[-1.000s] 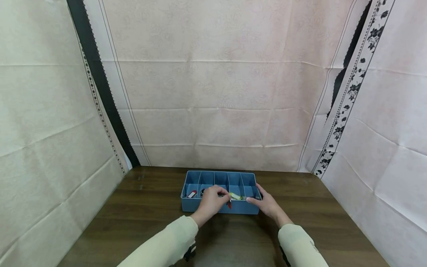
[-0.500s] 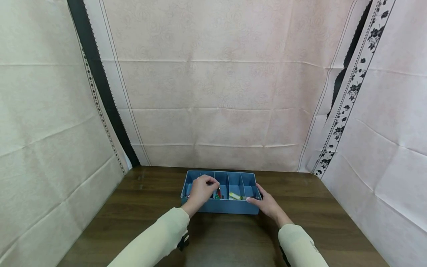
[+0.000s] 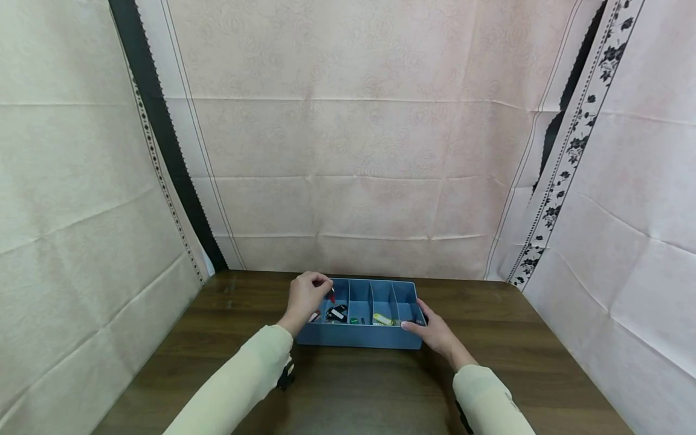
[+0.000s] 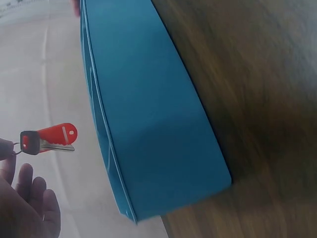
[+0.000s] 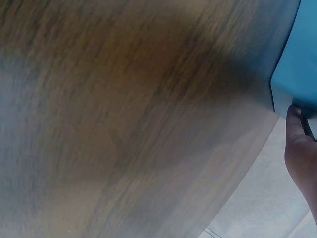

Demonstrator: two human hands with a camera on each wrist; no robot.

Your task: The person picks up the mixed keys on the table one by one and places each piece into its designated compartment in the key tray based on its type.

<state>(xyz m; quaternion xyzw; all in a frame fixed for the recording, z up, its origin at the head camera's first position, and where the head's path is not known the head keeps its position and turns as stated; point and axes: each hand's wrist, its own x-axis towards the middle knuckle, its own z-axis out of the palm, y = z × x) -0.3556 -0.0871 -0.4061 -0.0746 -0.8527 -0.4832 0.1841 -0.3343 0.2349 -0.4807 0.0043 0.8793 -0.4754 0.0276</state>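
My left hand [image 3: 306,297] pinches a small ring, from which hang a black-headed key [image 4: 30,143] and a red key tag [image 4: 59,134]. It is above the left end of a blue divided box [image 3: 359,336], with the key and tag close over the leftmost compartments. At the box's right end, my right hand [image 3: 438,334] grips the corner, its thumb at the front rim and its fingers along the side wall. Inside the box lie a red and white tag [image 3: 314,316] at far left, black and white pieces [image 3: 337,312] beside it, and a yellow-green tag [image 3: 383,319] farther right.
The box stands on a dark wooden table [image 3: 375,393], near its back edge. Pale cloth [image 3: 348,181] hangs behind the table and on both sides. A small green piece [image 3: 354,321] lies in the middle compartment.
My left hand has carried the key and red tag leftward, from over the middle of the box to its left end. My right hand and the box have stayed put.
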